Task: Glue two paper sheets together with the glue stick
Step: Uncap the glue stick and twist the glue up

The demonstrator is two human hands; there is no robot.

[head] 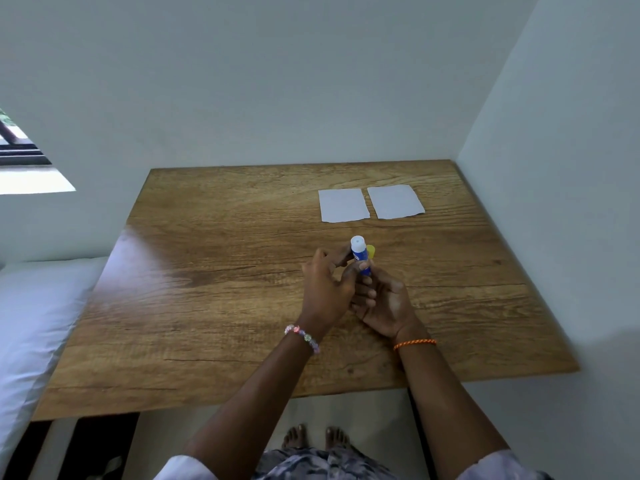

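Above the middle of the wooden table (pixel 214 306) I hold a blue glue stick (pixel 359 255) upright, its white top uncovered. My left hand (pixel 323 289) curls its fingers round the tube from the left. My right hand (pixel 382 304) grips the tube's lower end from the right. A yellow cap (pixel 371 251) shows just behind the tube on its right; what holds it is hidden. Two small white paper sheets lie flat side by side beyond my hands, the left sheet (pixel 343 205) and the right sheet (pixel 396 201), with a narrow gap between them.
The table stands in a corner, with walls along its far and right edges. A white mattress (pixel 31 306) lies against its left side. My bare feet (pixel 315 438) stand on the floor below the near edge.
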